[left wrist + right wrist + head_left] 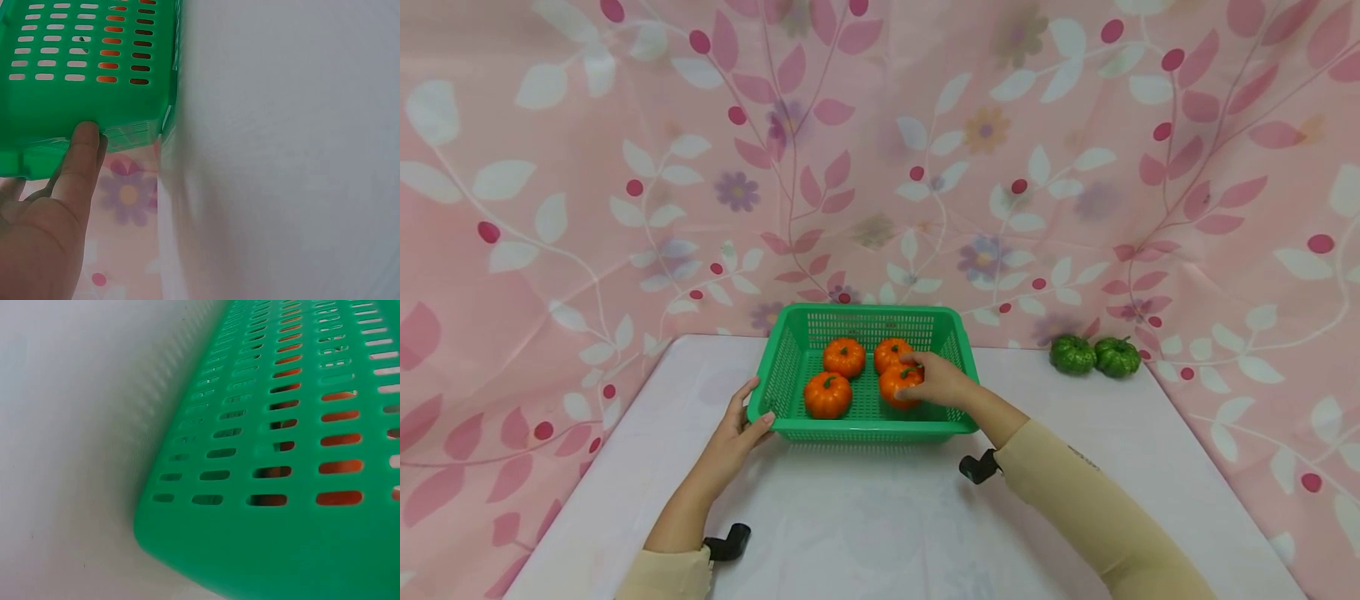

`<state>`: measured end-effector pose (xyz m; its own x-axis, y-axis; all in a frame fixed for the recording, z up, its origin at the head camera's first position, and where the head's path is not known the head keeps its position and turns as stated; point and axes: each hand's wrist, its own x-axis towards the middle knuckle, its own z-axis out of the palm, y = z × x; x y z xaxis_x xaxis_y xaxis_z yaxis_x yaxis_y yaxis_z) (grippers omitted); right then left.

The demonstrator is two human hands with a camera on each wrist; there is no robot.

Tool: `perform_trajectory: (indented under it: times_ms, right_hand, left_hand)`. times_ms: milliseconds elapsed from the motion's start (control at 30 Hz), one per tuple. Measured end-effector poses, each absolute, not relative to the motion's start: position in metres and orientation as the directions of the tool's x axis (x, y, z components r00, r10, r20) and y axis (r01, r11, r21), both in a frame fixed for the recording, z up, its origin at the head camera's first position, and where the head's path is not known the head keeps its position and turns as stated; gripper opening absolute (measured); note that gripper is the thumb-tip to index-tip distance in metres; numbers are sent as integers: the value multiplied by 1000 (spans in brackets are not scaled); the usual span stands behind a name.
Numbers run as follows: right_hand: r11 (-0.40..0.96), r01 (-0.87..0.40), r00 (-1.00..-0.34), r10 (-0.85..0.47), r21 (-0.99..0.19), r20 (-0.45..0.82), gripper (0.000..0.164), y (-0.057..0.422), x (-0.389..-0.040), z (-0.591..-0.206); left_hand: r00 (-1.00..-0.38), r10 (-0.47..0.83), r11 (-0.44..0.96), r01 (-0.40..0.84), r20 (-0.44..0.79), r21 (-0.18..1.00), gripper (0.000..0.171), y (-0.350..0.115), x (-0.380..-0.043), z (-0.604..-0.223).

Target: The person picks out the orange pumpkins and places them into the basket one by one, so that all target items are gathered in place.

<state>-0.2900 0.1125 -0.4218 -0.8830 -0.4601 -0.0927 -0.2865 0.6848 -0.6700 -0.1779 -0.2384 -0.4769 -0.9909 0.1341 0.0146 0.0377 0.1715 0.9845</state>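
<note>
A green plastic basket (pixel 861 427) with slotted walls sits on the table, several small orange pumpkins inside it. My left hand (pixel 735 429) grips its front left corner, thumb at the rim and fingers along the outer wall; the left wrist view shows these fingers (pixel 80 156) against the green side. Reaching over the right side, my right hand (pixel 942 382) holds the front right pumpkin (pixel 895 385) between thumb and fingers. Behind that one lies another pumpkin (pixel 891 352), partly covered by the fingers. Two more pumpkins, one at the back (pixel 844 358) and one in front (pixel 827 396), lie in the left half.
Two green pumpkins, one left (pixel 1072 355) and one right (pixel 1117 357), lie side by side at the table's back right. A pink floral cloth (pixel 880 167) hangs behind the white table (pixel 865 525). Black wrist mounts (pixel 727 543) show by both sleeves.
</note>
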Motion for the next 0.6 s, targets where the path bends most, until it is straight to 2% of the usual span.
perform_trajectory:
  times_ms: [600]
  right_hand:
    - [695,-299,-860,-494,-654,-132,71,100,-301,-427]
  left_hand:
    - [-991,132,164,33,11,986,76,-239,-179,-479]
